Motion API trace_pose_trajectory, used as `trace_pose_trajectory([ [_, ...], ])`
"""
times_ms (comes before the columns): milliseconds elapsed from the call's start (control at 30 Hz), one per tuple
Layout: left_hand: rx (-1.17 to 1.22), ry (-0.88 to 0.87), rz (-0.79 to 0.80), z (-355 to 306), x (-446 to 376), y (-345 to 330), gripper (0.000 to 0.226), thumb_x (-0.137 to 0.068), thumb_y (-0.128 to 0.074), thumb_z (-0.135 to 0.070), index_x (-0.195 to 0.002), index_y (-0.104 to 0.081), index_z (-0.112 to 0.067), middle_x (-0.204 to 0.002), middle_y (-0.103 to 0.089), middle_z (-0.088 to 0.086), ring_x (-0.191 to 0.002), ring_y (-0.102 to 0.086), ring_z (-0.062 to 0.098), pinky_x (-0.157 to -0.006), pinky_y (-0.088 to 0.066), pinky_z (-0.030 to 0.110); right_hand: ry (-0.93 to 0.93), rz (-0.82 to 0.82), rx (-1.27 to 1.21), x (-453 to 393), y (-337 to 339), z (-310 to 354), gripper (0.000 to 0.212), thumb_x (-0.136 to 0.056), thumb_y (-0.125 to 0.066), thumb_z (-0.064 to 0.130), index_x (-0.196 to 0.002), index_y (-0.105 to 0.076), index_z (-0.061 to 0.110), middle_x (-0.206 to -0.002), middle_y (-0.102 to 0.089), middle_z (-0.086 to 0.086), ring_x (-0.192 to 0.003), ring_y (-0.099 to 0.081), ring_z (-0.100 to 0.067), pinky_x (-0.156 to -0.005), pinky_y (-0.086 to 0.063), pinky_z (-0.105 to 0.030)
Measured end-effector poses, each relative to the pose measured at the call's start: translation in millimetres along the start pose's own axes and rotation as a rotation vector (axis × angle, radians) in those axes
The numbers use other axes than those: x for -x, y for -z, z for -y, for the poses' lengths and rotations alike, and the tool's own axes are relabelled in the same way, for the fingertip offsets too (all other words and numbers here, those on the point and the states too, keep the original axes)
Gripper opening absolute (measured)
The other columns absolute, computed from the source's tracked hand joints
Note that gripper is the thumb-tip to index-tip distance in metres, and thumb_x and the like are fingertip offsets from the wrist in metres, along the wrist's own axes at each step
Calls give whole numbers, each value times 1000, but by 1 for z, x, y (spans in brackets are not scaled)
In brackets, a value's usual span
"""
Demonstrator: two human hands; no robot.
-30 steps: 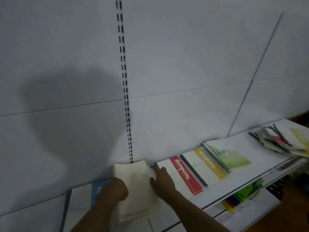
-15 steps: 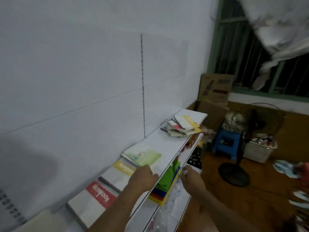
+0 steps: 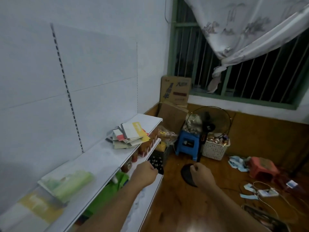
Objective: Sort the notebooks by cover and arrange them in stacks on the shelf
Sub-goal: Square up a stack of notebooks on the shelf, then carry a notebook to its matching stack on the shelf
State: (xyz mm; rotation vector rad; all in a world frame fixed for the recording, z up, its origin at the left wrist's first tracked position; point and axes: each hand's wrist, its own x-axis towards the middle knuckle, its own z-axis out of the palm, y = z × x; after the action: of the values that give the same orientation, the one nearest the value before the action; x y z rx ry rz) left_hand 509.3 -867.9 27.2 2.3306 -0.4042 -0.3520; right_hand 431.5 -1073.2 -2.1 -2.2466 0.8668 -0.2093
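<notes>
Notebooks (image 3: pixel 128 134) lie heaped well beyond left hand (image 3: pixel 145 173).

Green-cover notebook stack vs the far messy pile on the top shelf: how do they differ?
The green-cover notebook stack lies near the camera with edges roughly lined up; the messy pile of mixed notebooks sits farther along, fanned out at odd angles. The stack shows one green cover; the pile shows yellow, red and white ones. Both rest on the white top shelf.

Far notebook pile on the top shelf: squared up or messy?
Messy. The far notebook pile is fanned out, covers lying at different angles with corners jutting past one another near the top shelf front edge. Neither hand touches it.
</notes>
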Motion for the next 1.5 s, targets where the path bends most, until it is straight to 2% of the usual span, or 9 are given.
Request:
trace_pose_trajectory([
  [333, 23, 21, -44, -43, -124, -31, 17, -94, -50, -27, -85, -55, -14, -85, -57, 2, -78, -53, 16, -70, -42, 28, -5, 49, -24, -120, 8, -12, 19, -98, -43, 26, -85, -54, 18, -80, -59, -1, -70, -56, -14, -59, -45, -29],
  [467, 43, 49, -84, -40, -201, -28, 25, -90, -49, -27, -67, -45, -17, -69, -50, 0, -60, -45, 11, -58, -35, 28, 52, 73, 3, -188, -4, 15, 18, -99, -43, 29, -91, -56, 19, -81, -62, -1, -69, -60, -16, -54, -45, -26],
  [600, 74, 96, -111, -41, -273, -20, 23, -86, -50, -29, -89, -61, -9, -81, -63, 4, -72, -58, 20, -63, -44, 29, 129, 109, 93, -255, -12, 55, 18, -99, -42, 31, -93, -54, 19, -83, -60, -1, -70, -58, -15, -56, -43, -26],
  [767, 89, 117, -191, -38, -345, -1, 17, -87, -50, -30, -83, -58, -15, -87, -67, 4, -75, -60, 20, -67, -48, 29, 198, 131, 92, -326, -26, 98, 19, -99, -42, 30, -94, -54, 17, -79, -58, 0, -64, -54, -14, -51, -39, -25],
  [900, 74, 250, -286, -8, -382, 15, 30, -90, -51, -30, -114, -56, -12, -116, -61, 8, -103, -57, 27, -82, -45, 30, 237, 213, 84, -364, -55, 123, 18, -98, -43, 26, -87, -53, 15, -73, -54, -1, -60, -47, -13, -52, -34, -25],
  [1067, 5, 434, -411, 38, -409, 38, 44, -88, -53, -30, -126, -49, -8, -127, -56, 13, -116, -53, 30, -93, -49, 37, 374, 340, 134, -408, -113, 172, 18, -98, -43, 23, -94, -57, 13, -90, -63, -3, -75, -56, -14, -62, -41, -25],
  [1167, -41, 564, -403, 58, -414, 46, 64, -89, -51, -31, -145, -28, -11, -138, -44, 14, -128, -40, 31, -101, -41, 42, 390, 415, 134, -422, -159, 198, 27, -96, -45, 29, -109, -60, 12, -99, -66, -6, -83, -59, -20, -71, -42, -28],
  [1300, -51, 669, -367, 68, -428, 49, 63, -85, -52, -30, -140, -32, -10, -132, -47, 15, -123, -44, 32, -100, -43, 44, 415, 528, 194, -438, -203, 218, 44, -96, -45, 34, -123, -50, -1, -121, -59, -20, -109, -58, -31, -84, -43, -32],
  [1500, -100, 827, -410, 51, -461, 39, 67, -84, -60, -22, -141, -27, -10, -132, -42, 17, -121, -40, 30, -99, -38, 40, 405, 706, 201, -456, -239, 233, 54, -95, -50, 38, -125, -39, -7, -120, -58, -23, -110, -57, -37, -82, -46, -35],
])
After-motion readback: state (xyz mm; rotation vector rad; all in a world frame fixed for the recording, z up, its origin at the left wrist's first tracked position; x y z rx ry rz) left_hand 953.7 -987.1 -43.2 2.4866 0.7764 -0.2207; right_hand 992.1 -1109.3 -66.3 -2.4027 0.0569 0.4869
